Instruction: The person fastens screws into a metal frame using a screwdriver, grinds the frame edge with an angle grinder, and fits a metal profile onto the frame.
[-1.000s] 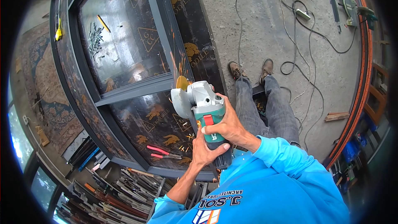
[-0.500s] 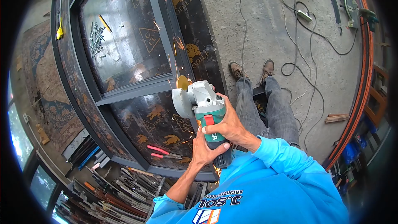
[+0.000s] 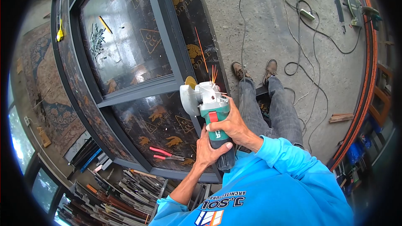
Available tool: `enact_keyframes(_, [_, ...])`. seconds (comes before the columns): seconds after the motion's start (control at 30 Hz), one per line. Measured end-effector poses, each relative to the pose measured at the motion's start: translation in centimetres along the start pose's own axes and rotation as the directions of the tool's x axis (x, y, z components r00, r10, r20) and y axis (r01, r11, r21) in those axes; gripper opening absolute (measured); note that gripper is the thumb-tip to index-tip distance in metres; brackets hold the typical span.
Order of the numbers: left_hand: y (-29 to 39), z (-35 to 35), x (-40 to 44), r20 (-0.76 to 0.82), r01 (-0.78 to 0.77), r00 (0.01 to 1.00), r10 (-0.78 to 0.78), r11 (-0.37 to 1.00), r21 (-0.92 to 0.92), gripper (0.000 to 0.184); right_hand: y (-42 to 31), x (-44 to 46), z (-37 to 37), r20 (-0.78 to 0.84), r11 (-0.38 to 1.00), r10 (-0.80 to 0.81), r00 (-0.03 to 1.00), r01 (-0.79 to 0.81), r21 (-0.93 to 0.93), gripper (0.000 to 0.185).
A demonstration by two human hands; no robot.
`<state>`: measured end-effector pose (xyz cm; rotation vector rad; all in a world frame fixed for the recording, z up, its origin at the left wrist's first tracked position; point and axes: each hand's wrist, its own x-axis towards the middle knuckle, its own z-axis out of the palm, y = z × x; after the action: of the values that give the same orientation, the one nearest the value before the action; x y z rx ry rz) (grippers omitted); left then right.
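Observation:
An angle grinder (image 3: 218,132) with a green body, grey head and red switch is held by both hands. My left hand (image 3: 206,151) wraps the lower body, its thumb across the dark rear end. My right hand (image 3: 235,126) grips the body from the right side, below the head. The yellowish disc (image 3: 191,81) is at the right bar of a grey metal frame (image 3: 167,33), next to its crossbar junction; whether it touches is unclear. Orange sparks (image 3: 213,75) rise above the grinder head. Red-handled pliers (image 3: 166,154) lie on the dark printed board to the left.
Screws (image 3: 96,39) and a yellow-black marker (image 3: 105,24) lie inside the frame. A yellow tool (image 3: 60,34) rests on its left edge. Cables (image 3: 315,65) and a power strip (image 3: 307,14) are on the concrete floor. Metal profiles (image 3: 113,196) are stacked at lower left.
Both hands and the grinder have shifted slightly right and down. The sparks now fly up beside the grinder head, farther right than before.

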<state>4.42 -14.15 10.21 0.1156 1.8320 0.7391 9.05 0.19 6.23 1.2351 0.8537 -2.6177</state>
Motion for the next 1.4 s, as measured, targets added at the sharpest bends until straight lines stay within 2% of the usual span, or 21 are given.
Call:
enact_keyframes(0.07, [0.4,0.1,0.4,0.007,-0.083,0.997,0.083,0.992,0.090,0.088,0.2,-0.3,-0.3,-0.047,0.998,-0.046,0.998,0.044,-0.035,0.099])
enact_keyframes(0.13, [1.0,0.3,0.1,0.030,-0.082,0.996,0.080,0.995,0.049,0.088,-0.2,-1.6,-0.6,-0.040,0.999,-0.035,0.999,0.034,-0.026,0.099])
enact_keyframes(0.2, [1.4,0.7,0.5,0.118,-0.345,0.938,0.327,0.919,0.191,0.085,-1.6,-2.4,-1.1,-0.035,0.998,-0.068,0.997,0.068,-0.019,0.098])
enact_keyframes(0.33, [3.4,2.0,1.6,0.147,-0.459,0.887,0.439,0.875,0.157,0.081,-4.8,-3.5,-1.8,-0.054,0.990,-0.134,0.990,0.132,-0.039,0.098])
enact_keyframes(0.4, [4.3,2.4,1.8,0.125,-0.406,0.910,0.396,0.911,0.071,0.080,-5.1,-3.2,-2.6,-0.026,0.972,-0.193,0.981,0.188,-0.140,0.097])
enact_keyframes(0.53, [4.5,2.9,1.9,0.192,-0.285,0.937,0.291,0.957,-0.059,0.081,-6.5,-3.9,-2.8,-0.044,0.971,-0.216,0.975,0.210,-0.114,0.091])
enact_keyframes(0.6, [5.7,3.1,1.6,0.176,-0.313,0.929,0.326,0.945,-0.099,0.082,-7.1,-4.3,-3.1,-0.023,0.975,-0.205,0.978,0.202,-0.096,0.091])
enact_keyframes(0.63, [6.6,3.3,1.5,0.143,-0.315,0.934,0.326,0.944,-0.098,0.081,-7.8,-4.6,-2.6,-0.029,0.954,-0.269,0.963,0.262,-0.146,0.051])
enact_keyframes(0.67, [7.1,3.5,1.2,0.109,-0.309,0.941,0.319,0.946,-0.101,0.079,-8.1,-5.0,-2.5,-0.016,0.952,-0.266,0.964,0.261,-0.159,0.051])
enact_keyframes(0.8, [8.6,5.0,1.4,0.045,-0.377,0.922,0.385,0.918,-0.127,0.078,-10.3,-5.8,-3.3,0.074,0.924,-0.349,0.934,0.356,-0.140,0.057])
enact_keyframes(0.87, [9.7,5.7,2.3,-0.013,-0.396,0.917,0.399,0.904,-0.159,0.080,-11.9,-5.2,-4.3,0.102,0.941,-0.283,0.954,0.297,-0.163,0.102])
enact_keyframes(0.93, [10.1,6.6,3.0,-0.016,-0.425,0.905,0.425,0.901,-0.090,0.083,-12.5,-4.5,-6.1,0.150,0.907,-0.310,0.939,0.339,-0.250,0.102])
enact_keyframes(1.07, [11.1,9.2,3.9,-0.110,-0.388,0.921,0.373,0.898,-0.209,0.084,-15.0,-3.7,-6.7,0.254,0.879,-0.261,0.931,0.338,-0.337,0.105])
enact_keyframes(1.13, [11.5,10.9,4.7,-0.171,-0.401,0.914,0.369,0.886,-0.231,0.085,-16.1,-3.2,-6.6,0.285,0.783,-0.324,0.902,0.425,-0.454,0.108])
enact_keyframes(1.2, [11.1,13.1,6.1,-0.227,-0.421,0.906,0.357,0.820,-0.388,0.084,-17.0,-2.7,-6.6,0.322,0.743,-0.292,0.901,0.425,-0.516,0.109])
enact_keyframes(1.23, [10.6,14.0,7.4,-0.216,-0.459,0.887,0.409,0.720,-0.520,0.077,-17.3,-2.4,-6.5,0.347,0.672,-0.292,0.891,0.449,-0.589,0.108])
enact_keyframes(1.27, [11.0,14.6,7.8,-0.243,-0.466,0.884,0.400,0.701,-0.539,0.077,-17.5,-2.0,-6.3,0.376,0.589,-0.293,0.879,0.476,-0.653,0.108])
enact_keyframes(1.3, [11.5,14.9,8.6,-0.245,-0.448,0.891,0.383,0.646,-0.618,0.073,-17.5,-0.7,-6.9,0.458,0.383,-0.315,0.831,0.553,-0.740,0.107])
enact_keyframes(1.33, [11.9,15.3,9.4,-0.240,-0.424,0.898,0.368,0.582,-0.694,0.069,-17.8,-0.1,-6.6,0.475,0.361,-0.291,0.831,0.555,-0.750,0.107])
enact_keyframes(1.37, [11.9,15.6,10.6,-0.153,-0.325,0.934,0.324,0.583,-0.744,0.057,-17.9,0.2,-6.6,0.479,0.216,-0.212,0.852,0.519,-0.827,0.108])
enact_keyframes(1.4, [11.3,16.7,12.6,-0.159,-0.324,0.933,0.323,0.558,-0.764,0.057,-17.9,0.6,-6.4,0.470,0.060,-0.139,0.872,0.481,-0.875,0.108])
